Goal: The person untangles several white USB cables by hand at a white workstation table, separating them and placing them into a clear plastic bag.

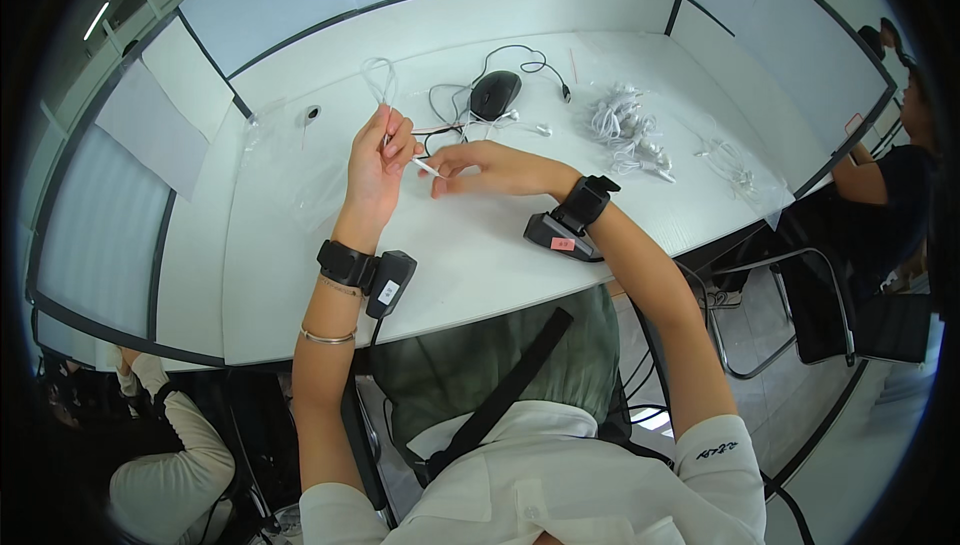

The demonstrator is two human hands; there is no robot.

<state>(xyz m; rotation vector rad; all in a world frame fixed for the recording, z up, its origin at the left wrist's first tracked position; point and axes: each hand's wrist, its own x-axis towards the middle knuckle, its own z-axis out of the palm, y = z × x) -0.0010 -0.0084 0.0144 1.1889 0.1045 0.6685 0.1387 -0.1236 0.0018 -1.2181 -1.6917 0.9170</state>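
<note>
My left hand is raised over the white desk with its fingers closed around a white cable. Loops of this cable stand up above the fingertips. A slim white end of it reaches from the left fingers to my right hand, where thumb and fingers meet it. The right hand is slightly blurred, and its fingers partly cover that end. Just beyond both hands lie white earphones and a black computer mouse.
Bundled white cables lie on the desk at right, near a clear plastic bag with a cable. A black USB plug and a small round black-and-white object lie farther back. Partition panels enclose the desk. People sit on both sides.
</note>
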